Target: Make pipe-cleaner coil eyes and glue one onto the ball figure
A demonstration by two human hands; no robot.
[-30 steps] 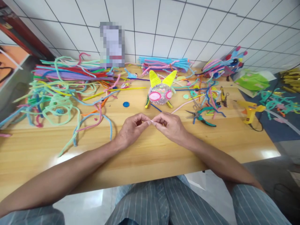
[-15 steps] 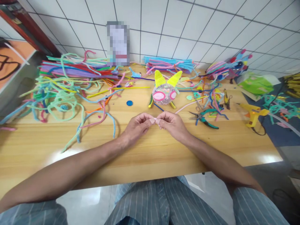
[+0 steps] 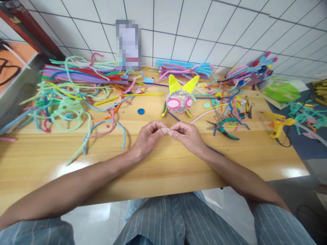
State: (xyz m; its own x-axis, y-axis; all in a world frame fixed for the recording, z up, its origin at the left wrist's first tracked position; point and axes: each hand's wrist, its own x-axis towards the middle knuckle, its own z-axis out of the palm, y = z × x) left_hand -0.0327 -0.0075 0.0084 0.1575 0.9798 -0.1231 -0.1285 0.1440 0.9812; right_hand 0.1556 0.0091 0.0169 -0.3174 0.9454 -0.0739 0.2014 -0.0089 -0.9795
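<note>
The left hand (image 3: 151,137) and right hand (image 3: 187,135), fingertips closed and meeting, seemed to pinch a tiny scrap (image 3: 168,130), mostly hidden; the toy (image 3: 176,102) stood just beyond, slightly right, nearer the right hand.

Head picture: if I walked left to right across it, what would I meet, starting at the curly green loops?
Green loops → left hand → right hand → pliers → glue gun.

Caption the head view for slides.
Left hand and right hand close together before a yellow-eared toy, pliers to the right.
</note>
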